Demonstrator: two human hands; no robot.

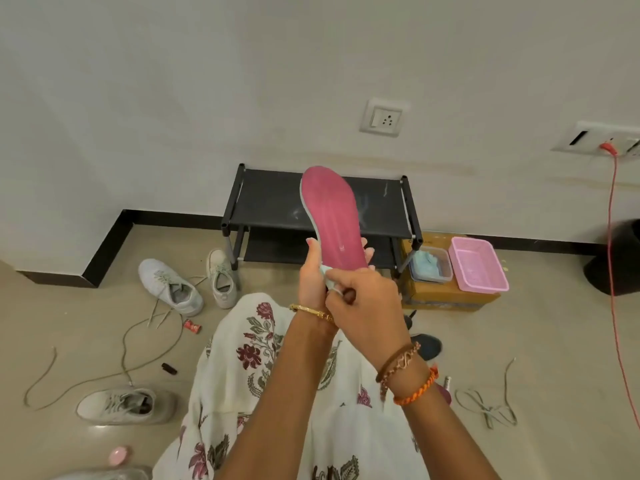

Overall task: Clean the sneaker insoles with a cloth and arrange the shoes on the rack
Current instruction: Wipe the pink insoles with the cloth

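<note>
The insole (pixel 332 220) is a long pink piece with a thin pale edge along its left side and faint lengthwise ridges, held upright with the rounded toe end well above the fingers and the heel end down between both hands. The left hand (pixel 313 275) grips its lower part, thumb on the left edge and fingertips wrapping round the right edge, while the right hand (pixel 367 299) sits just below with its fingers curled round a pale blue-green cloth (pixel 328 274) pressed to the heel. Beyond the fingers stands the black shoe rack (pixel 277 206), with white sneakers (pixel 173 289) on the floor to their left.
</note>
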